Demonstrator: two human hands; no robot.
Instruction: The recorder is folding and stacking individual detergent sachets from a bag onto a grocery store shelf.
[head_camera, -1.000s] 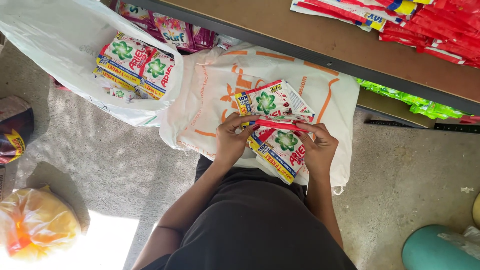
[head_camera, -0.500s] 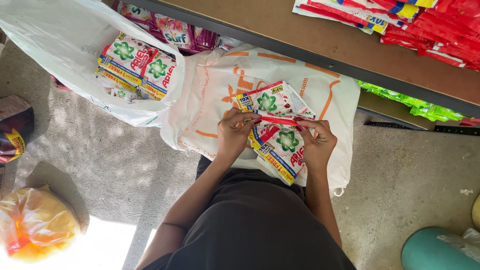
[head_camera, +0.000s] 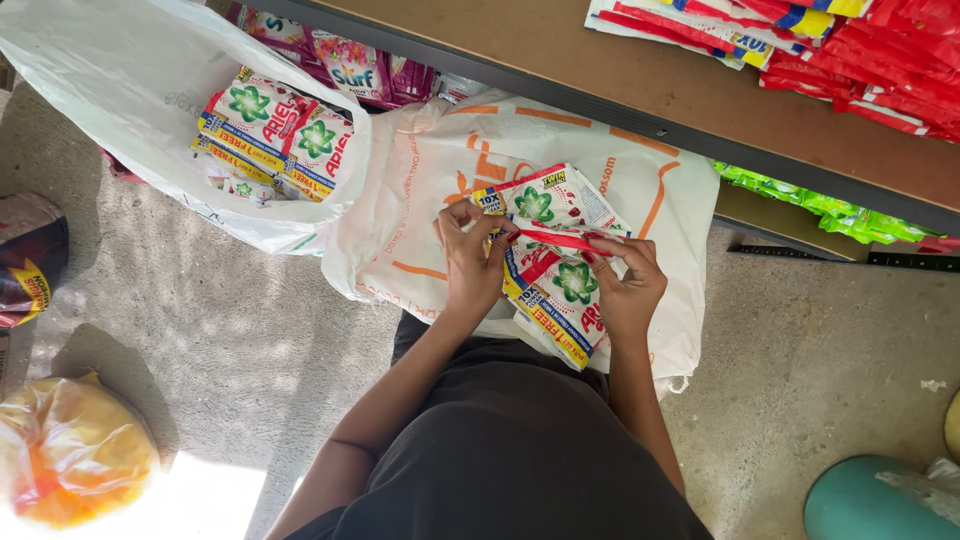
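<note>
hands: the left hand (head_camera: 470, 262) and right hand (head_camera: 627, 285) meet over a stack of small white, red and green detergent sachets (head_camera: 555, 270), fingers of both closed on a thin red band (head_camera: 560, 240) drawn across the stack.
stack: it rests against a white plastic sack with orange print (head_camera: 430, 190), just below the edge of a brown wooden counter (head_camera: 650, 80).
left of frame: a white plastic bag (head_camera: 120, 110) lies open on the grey concrete floor (head_camera: 200, 320), holding more bundled sachets (head_camera: 270, 130).
counter top: red flat packets (head_camera: 880, 50) lie fanned out.
technique: judged from the grip, the band seats best with both ends kept taut and level, the sachet edges squared first so none slips loose.
</note>
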